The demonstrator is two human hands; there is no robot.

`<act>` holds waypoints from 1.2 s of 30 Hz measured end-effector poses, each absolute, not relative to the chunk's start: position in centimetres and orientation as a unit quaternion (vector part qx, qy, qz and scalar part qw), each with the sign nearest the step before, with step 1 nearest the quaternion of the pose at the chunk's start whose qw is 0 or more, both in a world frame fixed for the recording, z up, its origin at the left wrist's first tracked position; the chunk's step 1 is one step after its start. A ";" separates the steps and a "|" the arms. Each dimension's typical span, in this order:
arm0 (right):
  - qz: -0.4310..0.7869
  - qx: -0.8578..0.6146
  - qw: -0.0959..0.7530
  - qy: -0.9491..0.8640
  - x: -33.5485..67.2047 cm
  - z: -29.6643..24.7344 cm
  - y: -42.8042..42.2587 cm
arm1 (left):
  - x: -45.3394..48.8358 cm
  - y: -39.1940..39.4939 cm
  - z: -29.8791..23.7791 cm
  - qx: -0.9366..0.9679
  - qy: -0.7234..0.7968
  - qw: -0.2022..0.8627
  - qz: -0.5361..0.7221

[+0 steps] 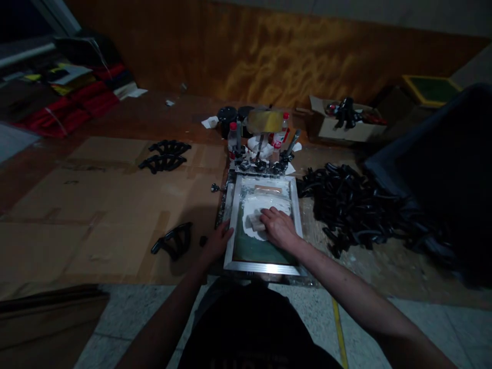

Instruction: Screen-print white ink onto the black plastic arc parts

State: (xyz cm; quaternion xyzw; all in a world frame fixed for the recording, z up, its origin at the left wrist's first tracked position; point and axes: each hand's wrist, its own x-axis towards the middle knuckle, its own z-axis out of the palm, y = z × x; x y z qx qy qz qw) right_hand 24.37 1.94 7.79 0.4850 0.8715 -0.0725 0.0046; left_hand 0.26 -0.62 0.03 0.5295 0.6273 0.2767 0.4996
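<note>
A screen-printing frame (235,225) with a silver rim lies flat on the floor before me, hinged to clamps (265,164) at its far end. White ink (255,205) is spread over the green mesh. My right hand (279,225) is closed on a pale squeegee (254,222) that rests in the ink. My left hand (218,240) presses on the frame's left rail, fingers curled over the rim.
A big heap of black plastic parts (357,210) lies right of the frame. Single black parts (172,241) and a pair (165,155) sit on cardboard sheets (96,205) to the left. Bottles (232,134) and a cardboard box (346,125) stand behind the frame.
</note>
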 end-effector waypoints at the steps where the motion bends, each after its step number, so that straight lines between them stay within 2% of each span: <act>1: -0.079 0.485 0.001 0.871 24.3 7.7 2.1 | 0.3 -0.6 0.1 0.529 0.628 0.501 0.275; 10: -0.063 0.524 -0.034 0.849 22.8 6.0 2.6 | 0.2 -0.8 -0.2 0.528 0.624 0.503 0.281; 14: -0.107 0.448 -0.013 0.888 24.0 5.5 0.6 | 0.3 -0.8 -0.2 0.527 0.631 0.500 0.273; 19: -0.170 0.367 0.007 0.915 26.1 7.4 0.8 | 0.4 -0.6 -0.4 0.527 0.635 0.490 0.280; 24: -0.123 0.448 -0.046 0.884 25.3 7.5 2.1 | 0.5 -0.7 0.4 0.517 0.630 0.497 0.298; 30: -0.148 0.409 -0.044 0.899 25.7 5.9 0.6 | 0.5 -0.9 1.3 0.516 0.636 0.494 0.292; 36: -0.112 0.533 -0.119 0.831 25.5 9.8 7.3 | 0.2 -1.0 2.8 0.491 0.605 0.539 0.319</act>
